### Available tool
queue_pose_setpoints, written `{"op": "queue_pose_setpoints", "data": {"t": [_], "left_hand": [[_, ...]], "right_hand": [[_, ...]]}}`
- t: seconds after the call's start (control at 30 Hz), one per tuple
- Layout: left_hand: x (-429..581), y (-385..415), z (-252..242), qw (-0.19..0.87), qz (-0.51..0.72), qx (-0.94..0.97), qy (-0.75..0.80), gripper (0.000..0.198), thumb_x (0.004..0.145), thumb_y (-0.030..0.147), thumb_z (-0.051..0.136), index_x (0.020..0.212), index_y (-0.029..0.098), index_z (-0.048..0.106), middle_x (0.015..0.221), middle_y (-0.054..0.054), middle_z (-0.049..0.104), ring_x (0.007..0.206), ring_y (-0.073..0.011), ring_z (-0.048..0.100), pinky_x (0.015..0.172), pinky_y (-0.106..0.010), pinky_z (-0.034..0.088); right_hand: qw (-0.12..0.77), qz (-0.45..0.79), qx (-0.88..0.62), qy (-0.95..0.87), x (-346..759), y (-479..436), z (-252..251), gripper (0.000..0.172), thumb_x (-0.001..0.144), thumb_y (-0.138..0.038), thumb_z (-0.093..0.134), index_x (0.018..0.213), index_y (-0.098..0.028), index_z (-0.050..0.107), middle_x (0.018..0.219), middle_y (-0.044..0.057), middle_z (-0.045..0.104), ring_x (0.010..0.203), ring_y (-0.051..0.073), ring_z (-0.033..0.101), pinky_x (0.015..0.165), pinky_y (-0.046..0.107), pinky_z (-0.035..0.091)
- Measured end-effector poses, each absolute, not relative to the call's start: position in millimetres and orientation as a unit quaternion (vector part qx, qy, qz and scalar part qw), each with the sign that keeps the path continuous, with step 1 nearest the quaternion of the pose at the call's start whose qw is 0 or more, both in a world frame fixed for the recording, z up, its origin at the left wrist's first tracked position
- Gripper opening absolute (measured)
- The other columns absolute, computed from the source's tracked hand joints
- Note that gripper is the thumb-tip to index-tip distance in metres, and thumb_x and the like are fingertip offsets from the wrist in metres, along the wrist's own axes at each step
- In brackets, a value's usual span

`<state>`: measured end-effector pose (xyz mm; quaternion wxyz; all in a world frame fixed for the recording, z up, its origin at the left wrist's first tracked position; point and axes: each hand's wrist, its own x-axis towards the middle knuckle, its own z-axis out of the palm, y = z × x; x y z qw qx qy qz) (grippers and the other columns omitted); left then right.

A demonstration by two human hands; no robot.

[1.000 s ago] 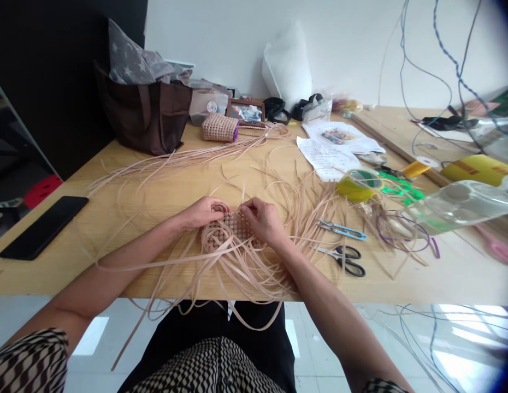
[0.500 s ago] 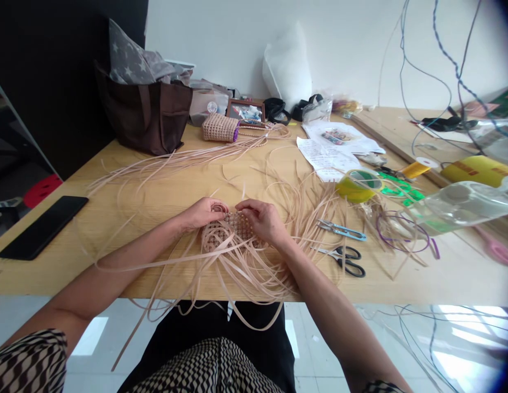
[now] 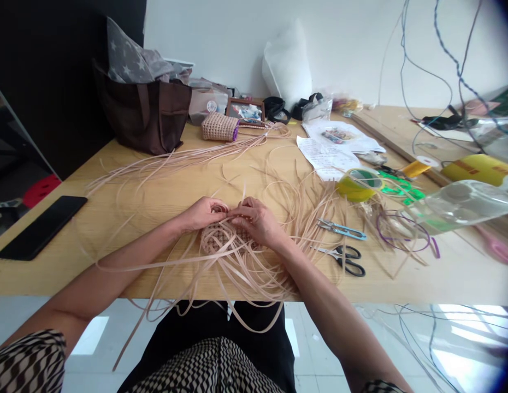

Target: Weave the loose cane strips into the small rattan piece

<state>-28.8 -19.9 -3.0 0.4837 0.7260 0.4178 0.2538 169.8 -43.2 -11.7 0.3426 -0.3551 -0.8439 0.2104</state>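
Observation:
A small half-woven piece (image 3: 216,238) of pale pink strips lies near the front edge of the wooden table (image 3: 127,202). My left hand (image 3: 200,213) rests on its left top edge with fingers curled on the weave. My right hand (image 3: 257,221) covers its right side, fingertips pinched on a strip right beside my left fingers. Long loose strips (image 3: 246,273) fan out from the piece toward me and hang over the table edge.
Black scissors (image 3: 347,258) and blue snips (image 3: 342,230) lie right of my hands, with a yellow-green tape roll (image 3: 358,184) behind them. A black phone (image 3: 40,226) lies far left. A brown bag (image 3: 143,113), a finished woven pouch (image 3: 219,127) and papers (image 3: 330,154) sit at the back.
My right hand has slid left over the woven piece until its fingertips meet my left hand. The left hand has stayed in place.

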Motion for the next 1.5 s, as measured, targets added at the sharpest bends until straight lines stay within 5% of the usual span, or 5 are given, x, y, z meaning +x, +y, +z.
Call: {"op": "queue_pose_setpoints", "data": {"t": [0.3,0.7,1.07,1.5], "left_hand": [[-27.9,-19.6,-0.2,0.462,0.235,0.735,0.438,0.027,0.070,0.034,0.064,0.084,0.011,0.066,0.089,-0.008,0.071,0.082,-0.0186,0.064,0.079,-0.030,0.049],[-27.6,-20.6,-2.4,0.500,0.257,0.696,0.447,0.032,0.064,0.038,0.071,0.080,0.012,0.067,0.082,-0.007,0.070,0.076,-0.0173,0.062,0.074,-0.029,0.049],[-24.2,-23.3,-2.6,0.462,0.266,0.718,0.447,0.029,0.066,0.038,0.069,0.078,0.012,0.068,0.081,-0.007,0.070,0.077,-0.0175,0.062,0.074,-0.028,0.048],[-20.8,-26.4,-3.4,0.453,0.267,0.728,0.440,0.025,0.067,0.037,0.068,0.076,0.013,0.068,0.081,-0.006,0.071,0.076,-0.0172,0.062,0.072,-0.028,0.049]], "right_hand": [[0.332,0.232,-0.432,-0.806,167.4,-45.7,-4.6,0.003,0.070,-0.012,0.059,0.069,-0.015,0.060,0.074,0.002,0.057,0.067,0.011,0.051,0.063,0.022,0.040],[0.318,0.203,-0.424,-0.823,165.3,-47.6,-6.6,0.008,0.075,-0.015,0.056,0.079,-0.015,0.063,0.078,0.004,0.063,0.069,0.011,0.054,0.066,0.022,0.040],[0.323,0.207,-0.449,-0.807,162.4,-47.9,-5.7,0.009,0.063,-0.011,0.057,0.057,-0.016,0.051,0.087,0.004,0.055,0.063,0.008,0.049,0.057,0.020,0.039],[0.304,0.204,-0.438,-0.821,162.4,-46.4,-5.6,0.011,0.062,-0.009,0.056,0.056,-0.016,0.052,0.085,0.004,0.054,0.068,0.010,0.051,0.061,0.022,0.041]]}}
